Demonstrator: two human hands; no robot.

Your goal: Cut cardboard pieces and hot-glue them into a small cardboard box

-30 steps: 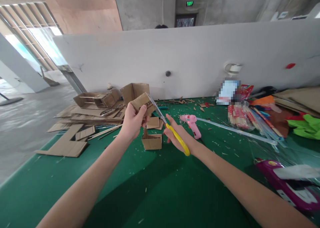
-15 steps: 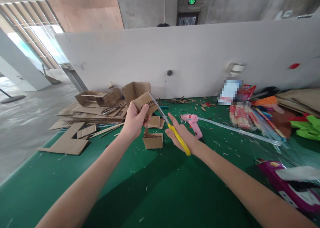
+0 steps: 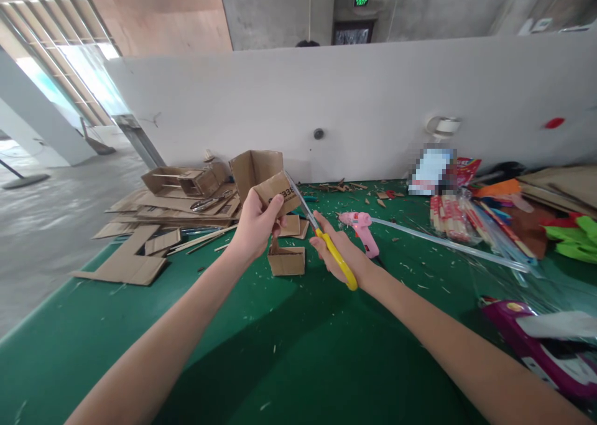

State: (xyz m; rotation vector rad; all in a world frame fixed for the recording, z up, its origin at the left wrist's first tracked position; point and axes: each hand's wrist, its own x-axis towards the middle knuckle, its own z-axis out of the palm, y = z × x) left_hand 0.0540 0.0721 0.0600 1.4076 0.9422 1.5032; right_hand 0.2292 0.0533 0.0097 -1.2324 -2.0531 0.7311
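Note:
Pinched in my left hand (image 3: 255, 226) is a small piece of cardboard (image 3: 278, 191) with dark printing on it. My right hand (image 3: 342, 251) grips yellow-handled scissors (image 3: 336, 256), whose blades lie along the right edge of that piece. Whether the blades are parted there is hard to make out. Below the hands, a small folded cardboard box part (image 3: 286, 262) stands on the green tabletop (image 3: 289, 356). Flat cardboard pieces (image 3: 293, 226) lie just behind it. A pink glue gun (image 3: 361, 229) rests just right of my right hand.
Stacked cardboard sheets (image 3: 135, 210) and a cardboard model (image 3: 184, 181) sit at left. An open cardboard box (image 3: 255, 170) stands by the white partition (image 3: 261, 101). At right are packaged sticks (image 3: 450, 216), green cloth (image 3: 576, 238) and a purple device (image 3: 522, 325). Scraps litter the table.
The cardboard piece and my left hand have shifted slightly right, and more of the piece now lies left of the blades. The scissors stay nearly in place; the view has moved a little.

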